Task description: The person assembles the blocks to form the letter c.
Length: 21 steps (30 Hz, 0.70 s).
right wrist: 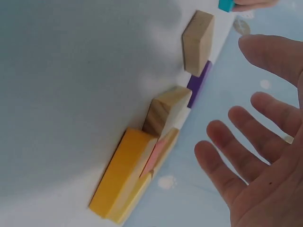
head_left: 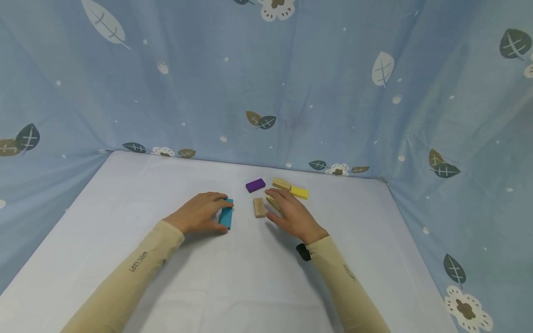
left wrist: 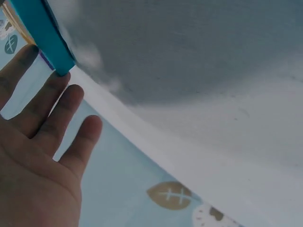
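Observation:
My left hand [head_left: 205, 213] spans a blue rectangular block [head_left: 226, 217] on the white table, thumb at the near end and fingers at the far end. In the left wrist view, fingertips [left wrist: 64, 78] meet the end of that blue block [left wrist: 42, 35], while the other fingers spread away from it. My right hand [head_left: 293, 216] hovers over the right-hand blocks with relaxed fingers and nothing in its grasp. Just left of it lies a plain wooden block [head_left: 259, 207]. Another wooden block [head_left: 272, 202] is partly hidden beneath its fingers.
A purple block [head_left: 256, 185] lies farther back. Behind the right hand are a yellow block [head_left: 300, 192] and light wooden pieces [head_left: 281, 184]; the right wrist view shows a pink side [right wrist: 154, 156] among them. A blue patterned curtain [head_left: 266, 92] borders the table [head_left: 233, 286].

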Motion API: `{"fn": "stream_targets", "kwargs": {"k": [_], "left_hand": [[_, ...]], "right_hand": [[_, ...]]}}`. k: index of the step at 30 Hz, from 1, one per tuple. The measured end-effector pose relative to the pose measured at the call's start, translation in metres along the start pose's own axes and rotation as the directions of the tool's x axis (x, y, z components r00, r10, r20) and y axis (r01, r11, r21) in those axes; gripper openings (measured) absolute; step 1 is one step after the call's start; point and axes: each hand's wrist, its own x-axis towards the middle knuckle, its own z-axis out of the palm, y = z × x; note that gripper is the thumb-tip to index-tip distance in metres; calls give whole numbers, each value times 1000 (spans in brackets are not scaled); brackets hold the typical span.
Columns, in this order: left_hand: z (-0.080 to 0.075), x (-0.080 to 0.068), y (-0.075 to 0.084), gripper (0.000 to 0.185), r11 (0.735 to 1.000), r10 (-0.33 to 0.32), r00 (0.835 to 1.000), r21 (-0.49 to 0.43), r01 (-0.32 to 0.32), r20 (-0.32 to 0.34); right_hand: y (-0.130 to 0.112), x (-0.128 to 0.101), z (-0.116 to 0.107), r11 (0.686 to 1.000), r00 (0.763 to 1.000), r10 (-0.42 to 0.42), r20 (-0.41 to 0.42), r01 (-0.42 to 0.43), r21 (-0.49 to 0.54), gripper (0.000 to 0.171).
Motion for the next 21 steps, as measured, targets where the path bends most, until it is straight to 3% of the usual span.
{"fn": "stream_targets", "kwargs": {"k": [8,21], "left_hand": [[-1,-8,-6,72,1000,2,999,-20,-3,-52],[-8,-42,-20,69,999,28,994,30,-25,-106]], "right_hand": [[-3,14,9,998,998,-1,66,5,-70,65],[-9,23,16,997,991,16,135,-4,-83,66]]}}
